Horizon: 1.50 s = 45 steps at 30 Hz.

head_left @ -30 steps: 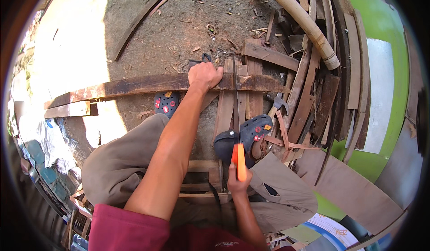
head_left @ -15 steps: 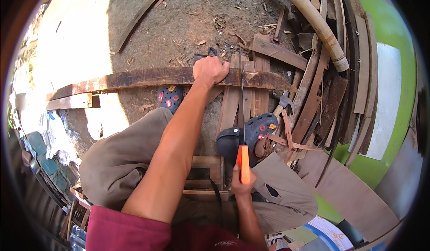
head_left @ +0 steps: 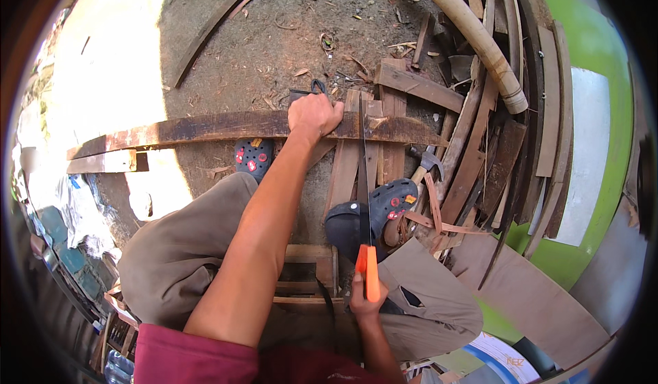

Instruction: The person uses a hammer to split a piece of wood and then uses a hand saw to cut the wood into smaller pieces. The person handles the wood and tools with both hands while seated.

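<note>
A long dark wooden plank lies crosswise in front of me, resting near its right end on several short boards. My left hand is closed over it from above, pressing it down. My right hand grips the orange handle of a handsaw. Its thin blade points away from me and crosses the plank just right of my left hand. Any cut under the blade is too fine to make out. Beyond my left hand lies a dark object with a black loop, partly hidden.
Dark clogs on my feet stand close to the blade and plank. A hammer lies to the right, beside a heap of scrap boards and a bamboo pole. A slatted wooden piece is below me.
The saw and my right hand have drawn back toward me, with the blade still across the plank. My left hand keeps its hold. The whole view has shifted slightly.
</note>
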Each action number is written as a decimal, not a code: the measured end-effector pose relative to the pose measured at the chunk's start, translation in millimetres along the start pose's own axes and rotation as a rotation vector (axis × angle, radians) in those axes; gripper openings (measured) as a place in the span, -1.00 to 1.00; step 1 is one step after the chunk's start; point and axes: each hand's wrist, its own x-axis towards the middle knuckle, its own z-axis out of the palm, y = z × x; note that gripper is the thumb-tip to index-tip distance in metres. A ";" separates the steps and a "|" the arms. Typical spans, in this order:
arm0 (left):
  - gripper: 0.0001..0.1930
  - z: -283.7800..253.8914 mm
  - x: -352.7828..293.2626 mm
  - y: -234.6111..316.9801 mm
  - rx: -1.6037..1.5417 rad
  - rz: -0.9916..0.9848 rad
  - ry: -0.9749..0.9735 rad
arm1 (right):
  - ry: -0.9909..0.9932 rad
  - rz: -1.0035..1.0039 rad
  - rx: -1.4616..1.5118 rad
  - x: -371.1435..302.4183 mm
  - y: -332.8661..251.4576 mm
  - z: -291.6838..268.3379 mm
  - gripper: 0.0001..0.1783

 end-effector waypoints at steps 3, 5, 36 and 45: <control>-0.40 12.2 16.2 29.3 -0.011 0.099 -0.020 | 0.097 0.043 -0.021 4.0 7.8 7.7 -0.84; -0.38 10.9 6.2 9.6 -0.040 0.080 0.078 | 0.080 -0.025 0.058 73.3 7.2 39.6 -0.83; -0.40 9.3 6.2 15.8 -0.086 0.106 0.072 | 0.166 -0.035 0.012 149.8 -14.0 77.1 -0.73; -0.40 5.4 6.9 13.7 -0.084 0.052 -0.003 | 0.066 0.010 0.028 4.6 3.3 15.0 -0.83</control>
